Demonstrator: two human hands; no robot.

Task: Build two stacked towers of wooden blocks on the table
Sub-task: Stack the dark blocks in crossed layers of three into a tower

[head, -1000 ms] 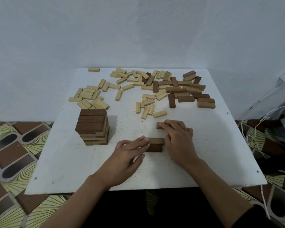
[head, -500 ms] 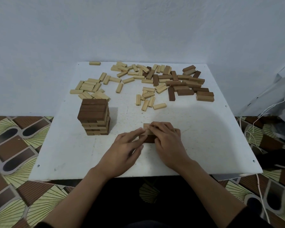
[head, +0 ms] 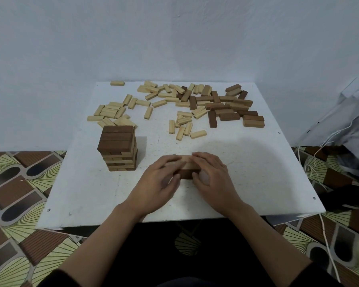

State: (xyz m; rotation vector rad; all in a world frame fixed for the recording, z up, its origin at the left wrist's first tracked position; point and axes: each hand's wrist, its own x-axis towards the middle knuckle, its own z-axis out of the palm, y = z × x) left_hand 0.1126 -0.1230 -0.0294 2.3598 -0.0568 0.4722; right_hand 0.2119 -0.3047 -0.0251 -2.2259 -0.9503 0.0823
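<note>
1. The left hand (head: 158,183) and the right hand (head: 214,181) clasped a low stack (head: 187,165) of rectangular wooden blocks, pale on top and dark brown beneath. The left fingers curled over its left end and the right fingers over its right end, with both thumbs against its near face.
2. The low stack sat on the white square table (head: 247,172), near the front edge and about midway across. The hands hid its ends, so the block count could not be told.
3. To the left of the low stack, well apart from it, stood a tall tower (head: 118,146) of the same kind of blocks. It had dark brown layers on top and paler ones below.
4. Beyond the low stack and to its left lay pale loose blocks (head: 112,110), scattered flat behind the tall tower.
5. Beyond the low stack and to its right lay dark loose blocks (head: 226,112), heaped among more pale ones.
6. Bare tabletop separated the low stack from both heaps.
7. Far right of the low stack, off the table, slumped a grey bag (head: 352,125) on the patterned brown-and-yellow floor (head: 19,183).
</note>
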